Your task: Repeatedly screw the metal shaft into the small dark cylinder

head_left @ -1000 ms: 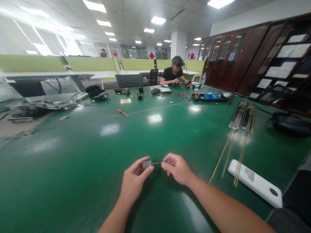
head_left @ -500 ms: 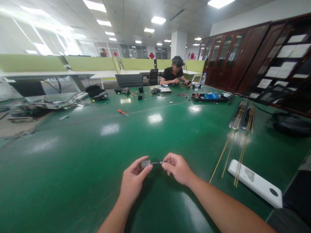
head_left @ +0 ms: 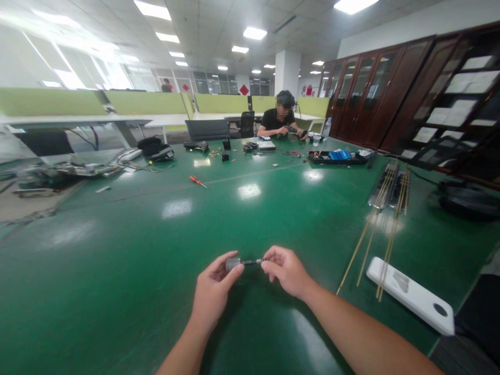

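Between thumb and fingers, my left hand (head_left: 214, 281) grips a small silver-grey cylinder (head_left: 233, 264) that looks like a small motor, lying sideways. A thin dark shaft (head_left: 250, 262) runs from its right end toward my right hand (head_left: 285, 271). The fingertips of that hand are pinched on the shaft's far end, which has a light-coloured tip; the fingers partly hide it. Both hands are close together, just above the green table (head_left: 156, 291).
Thin wooden sticks (head_left: 365, 245) and a long white device (head_left: 410, 294) lie at right. An orange screwdriver (head_left: 198, 181) lies farther off. Across the table a person (head_left: 281, 117) sits near a black tray (head_left: 338, 157). Boards and cables (head_left: 70, 169) are piled at left.
My left hand and the cylinder have shifted very slightly left. My right hand keeps its pinch at nearly the same spot.
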Tool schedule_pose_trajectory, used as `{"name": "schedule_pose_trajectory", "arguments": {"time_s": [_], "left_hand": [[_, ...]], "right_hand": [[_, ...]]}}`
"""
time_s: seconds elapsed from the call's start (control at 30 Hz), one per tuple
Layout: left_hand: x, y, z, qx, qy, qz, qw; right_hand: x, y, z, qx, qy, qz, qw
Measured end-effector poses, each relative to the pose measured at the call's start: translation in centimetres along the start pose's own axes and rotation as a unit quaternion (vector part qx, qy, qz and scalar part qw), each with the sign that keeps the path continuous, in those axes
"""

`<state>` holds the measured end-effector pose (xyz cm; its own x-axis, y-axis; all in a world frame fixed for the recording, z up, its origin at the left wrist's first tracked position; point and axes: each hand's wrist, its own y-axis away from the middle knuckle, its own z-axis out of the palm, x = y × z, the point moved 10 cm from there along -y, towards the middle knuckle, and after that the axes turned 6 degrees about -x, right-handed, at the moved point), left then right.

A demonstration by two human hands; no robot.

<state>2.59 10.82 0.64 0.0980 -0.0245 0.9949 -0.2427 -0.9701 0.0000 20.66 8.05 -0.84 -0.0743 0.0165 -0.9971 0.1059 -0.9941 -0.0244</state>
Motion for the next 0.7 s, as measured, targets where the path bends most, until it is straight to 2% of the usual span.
{"name": "schedule_pose_trajectory", "arguments": {"time_s": [0.3, 0.53, 0.63, 0.7], "left_hand": [[-0.6, -0.1, -0.1, -0.003, 0.013, -0.012, 1.0], [0.3, 0.1, -0.1, 0.007, 0.017, -0.012, 1.0], [0.4, 0.1, -0.2, 0.02, 0.027, -0.013, 0.999], [0.3, 0.0, -0.3, 0.031, 0.042, -0.002, 0.999]], "right_hand": [[-0.1, 0.0, 0.0, 0.002, -0.009, -0.003, 1.0], [-0.3, 0.0, -0.1, 0.01, -0.023, -0.009, 1.0], [-0.6, -0.1, -1.2, 0.038, -0.114, -0.034, 0.992], [-0.6, -0.2, -2.8, 0.086, -0.222, -0.059, 0.969]]}}
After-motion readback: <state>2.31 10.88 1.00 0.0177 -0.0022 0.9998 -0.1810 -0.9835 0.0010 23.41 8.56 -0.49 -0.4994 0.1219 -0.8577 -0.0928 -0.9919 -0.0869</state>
